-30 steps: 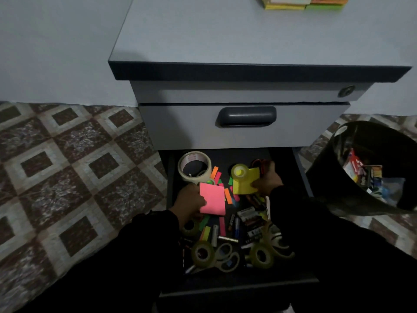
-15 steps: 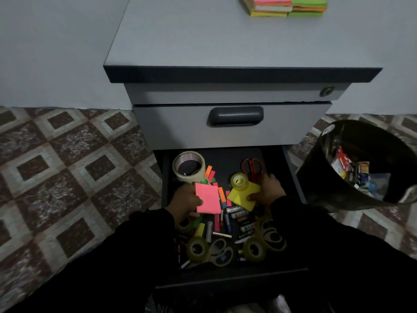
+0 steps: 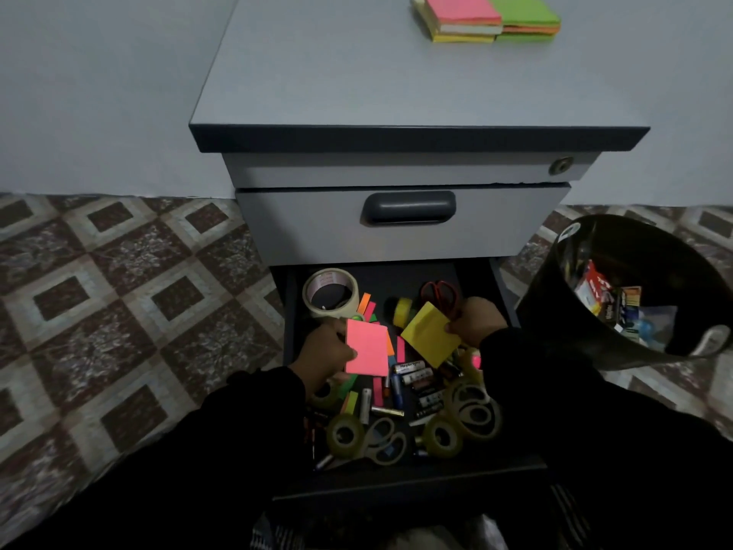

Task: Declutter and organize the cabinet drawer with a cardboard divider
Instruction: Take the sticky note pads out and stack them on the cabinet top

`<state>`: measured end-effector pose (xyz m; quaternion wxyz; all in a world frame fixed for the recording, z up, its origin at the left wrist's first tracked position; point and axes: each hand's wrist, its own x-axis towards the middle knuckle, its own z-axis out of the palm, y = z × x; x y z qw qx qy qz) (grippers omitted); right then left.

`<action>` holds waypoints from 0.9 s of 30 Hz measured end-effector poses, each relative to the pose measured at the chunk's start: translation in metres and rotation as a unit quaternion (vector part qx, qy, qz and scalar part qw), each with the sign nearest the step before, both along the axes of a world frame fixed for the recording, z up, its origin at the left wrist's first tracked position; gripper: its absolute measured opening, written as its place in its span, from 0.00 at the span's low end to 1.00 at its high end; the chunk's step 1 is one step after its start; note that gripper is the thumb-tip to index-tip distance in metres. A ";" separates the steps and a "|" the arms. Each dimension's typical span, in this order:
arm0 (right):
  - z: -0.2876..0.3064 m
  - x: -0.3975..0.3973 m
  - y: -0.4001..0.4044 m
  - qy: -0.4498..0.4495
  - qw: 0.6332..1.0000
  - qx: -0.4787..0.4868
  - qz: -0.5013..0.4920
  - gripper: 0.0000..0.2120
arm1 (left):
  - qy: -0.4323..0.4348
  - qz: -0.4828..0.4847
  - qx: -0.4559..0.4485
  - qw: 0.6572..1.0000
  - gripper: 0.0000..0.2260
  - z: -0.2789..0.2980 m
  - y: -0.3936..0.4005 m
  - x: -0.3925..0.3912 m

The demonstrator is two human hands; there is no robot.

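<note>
At lower centre of the frame, in the open drawer, my left hand pinches a pink notepad by its edge. Just right, my right hand pinches a yellow notepad by a corner. Either thin grip could slip, dropping pads among the batteries; I see no cardboard divider.

Both hands lifted — pink pad and yellow pad now higher.
</note>
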<state>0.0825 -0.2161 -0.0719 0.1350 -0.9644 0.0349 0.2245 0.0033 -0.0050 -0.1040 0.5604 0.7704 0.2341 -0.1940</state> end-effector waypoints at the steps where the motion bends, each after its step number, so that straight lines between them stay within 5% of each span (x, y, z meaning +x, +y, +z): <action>1: 0.002 -0.001 -0.001 -0.014 1.000 -0.002 0.000 0.14 | -0.002 0.000 0.000 1.000 0.11 0.002 0.001 -0.001; 11: 0.057 -0.030 -0.011 0.007 0.999 -0.022 0.031 0.12 | -0.005 -0.016 -0.050 0.999 0.11 0.056 -0.001 -0.020; 27: 0.239 -0.042 -0.044 -0.077 0.990 0.114 -0.011 0.13 | -0.089 -0.045 -0.068 0.993 0.09 0.219 -0.022 -0.013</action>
